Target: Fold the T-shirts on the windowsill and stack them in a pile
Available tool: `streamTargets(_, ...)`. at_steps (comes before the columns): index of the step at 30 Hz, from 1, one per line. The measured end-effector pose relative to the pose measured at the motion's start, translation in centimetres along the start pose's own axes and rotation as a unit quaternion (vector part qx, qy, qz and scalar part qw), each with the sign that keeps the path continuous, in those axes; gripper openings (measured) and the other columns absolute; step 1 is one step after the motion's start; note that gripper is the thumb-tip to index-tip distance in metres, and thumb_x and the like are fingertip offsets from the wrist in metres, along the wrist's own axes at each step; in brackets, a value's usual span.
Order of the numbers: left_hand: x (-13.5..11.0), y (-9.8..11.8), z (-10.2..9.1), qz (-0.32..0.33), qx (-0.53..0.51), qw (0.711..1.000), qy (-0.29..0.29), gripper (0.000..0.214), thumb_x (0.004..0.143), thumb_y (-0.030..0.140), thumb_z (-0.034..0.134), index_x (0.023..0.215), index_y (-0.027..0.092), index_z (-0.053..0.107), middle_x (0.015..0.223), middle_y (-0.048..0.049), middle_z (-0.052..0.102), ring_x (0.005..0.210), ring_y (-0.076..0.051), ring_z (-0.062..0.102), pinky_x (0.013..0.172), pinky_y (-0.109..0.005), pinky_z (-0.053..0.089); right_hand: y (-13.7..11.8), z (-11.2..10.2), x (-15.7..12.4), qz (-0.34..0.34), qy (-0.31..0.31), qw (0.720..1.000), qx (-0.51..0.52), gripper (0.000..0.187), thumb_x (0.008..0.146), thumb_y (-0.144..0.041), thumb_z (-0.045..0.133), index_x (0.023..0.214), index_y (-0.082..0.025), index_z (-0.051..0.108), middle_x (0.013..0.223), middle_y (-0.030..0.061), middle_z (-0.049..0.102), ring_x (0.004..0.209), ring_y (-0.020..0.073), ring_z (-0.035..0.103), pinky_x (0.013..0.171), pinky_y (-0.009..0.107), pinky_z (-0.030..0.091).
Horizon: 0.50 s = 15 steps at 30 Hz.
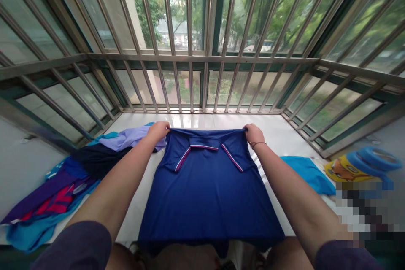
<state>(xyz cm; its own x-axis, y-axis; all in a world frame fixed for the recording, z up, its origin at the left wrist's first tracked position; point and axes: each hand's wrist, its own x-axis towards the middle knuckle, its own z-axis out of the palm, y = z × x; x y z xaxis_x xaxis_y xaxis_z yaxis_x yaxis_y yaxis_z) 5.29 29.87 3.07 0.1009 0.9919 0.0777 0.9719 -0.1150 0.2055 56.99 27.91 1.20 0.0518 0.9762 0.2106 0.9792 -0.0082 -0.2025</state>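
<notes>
A navy blue polo shirt (205,190) with red and white striped trim lies flat on the white sill (284,135), collar away from me. My left hand (158,130) is closed on its far left shoulder corner. At the far right shoulder corner, my right hand (254,133), with a thin bracelet on the wrist, is closed on the cloth. Both arms reach out over the shirt's sides. The shirt's hem hangs over the near edge.
A heap of clothes (63,181) in purple, dark blue, pink and turquoise lies to the left. A turquoise garment (308,173) lies to the right, with a yellow and blue item (357,166) beyond it. Metal window bars (190,59) enclose the sill on three sides.
</notes>
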Motion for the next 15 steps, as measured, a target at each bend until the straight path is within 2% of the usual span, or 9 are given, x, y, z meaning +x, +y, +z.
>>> streamTargets(3, -0.2, 0.6, -2.5, -0.003, 0.008, 0.999, 0.045, 0.019, 0.092, 0.03, 0.062, 0.101, 0.023, 0.078, 0.106, -0.0097, 0.078, 0.105, -0.028, 0.07, 0.086, -0.031, 0.05, 0.0, -2.4, 0.4, 0.002, 0.049, 0.999, 0.013, 0.031, 0.096, -0.013, 0.053, 0.113, -0.018, 0.078, 0.118, 0.0131, 0.071, 0.107, 0.0246, 0.066, 0.096, 0.033, 0.051)
streamTargets(6, -4.0, 0.6, -3.0, 0.024, 0.004, 0.997, 0.076, 0.021, 0.095, 0.03, 0.06, 0.106, 0.024, 0.077, 0.106, -0.009, 0.076, 0.106, -0.028, 0.07, 0.087, -0.032, 0.051, 1.0, -3.9, -2.5, -0.041, 0.092, 0.993, 0.064, 0.026, 0.092, -0.015, 0.056, 0.107, -0.019, 0.076, 0.113, 0.0125, 0.071, 0.108, 0.0267, 0.066, 0.101, 0.037, 0.052)
streamTargets(8, -8.4, 0.3, -1.7, 0.048, -0.014, 0.995, 0.082, 0.02, 0.095, 0.03, 0.06, 0.106, 0.025, 0.077, 0.108, -0.0077, 0.076, 0.105, -0.028, 0.071, 0.085, -0.032, 0.052, 2.2, -3.8, -6.4, -0.081, 0.099, 0.985, 0.115, 0.023, 0.091, -0.016, 0.057, 0.104, -0.022, 0.075, 0.111, 0.0116, 0.071, 0.103, 0.027, 0.067, 0.098, 0.038, 0.055)
streamTargets(10, -13.5, 0.0, 0.8, 0.059, -0.042, 0.996, 0.053, 0.024, 0.097, 0.031, 0.058, 0.11, 0.029, 0.077, 0.116, -0.0062, 0.076, 0.104, -0.027, 0.072, 0.083, -0.032, 0.053, 3.5, -2.9, -11.5, -0.106, 0.072, 0.982, 0.137, 0.022, 0.093, -0.018, 0.057, 0.106, -0.024, 0.074, 0.113, 0.0102, 0.071, 0.103, 0.0261, 0.069, 0.095, 0.037, 0.058)
streamTargets(13, -20.4, -0.3, 5.0, 0.076, -0.086, 0.993, -0.034, 0.028, 0.097, 0.032, 0.054, 0.11, 0.034, 0.079, 0.117, -0.0051, 0.076, 0.103, -0.029, 0.074, 0.086, -0.036, 0.056, 5.4, -0.8, -18.8, -0.147, -0.013, 0.983, 0.108, 0.027, 0.097, -0.017, 0.053, 0.11, -0.027, 0.074, 0.118, 0.0104, 0.072, 0.103, 0.0256, 0.072, 0.093, 0.037, 0.059)
streamTargets(15, -23.5, -0.3, 7.0, 0.078, -0.11, 0.988, -0.069, 0.031, 0.098, 0.036, 0.053, 0.112, 0.038, 0.08, 0.116, -0.006, 0.077, 0.108, -0.031, 0.073, 0.093, -0.04, 0.057, 6.4, 0.4, -22.1, -0.183, -0.07, 0.978, 0.075, 0.031, 0.097, -0.015, 0.051, 0.113, -0.028, 0.075, 0.119, 0.0106, 0.074, 0.107, 0.0269, 0.073, 0.097, 0.04, 0.059)
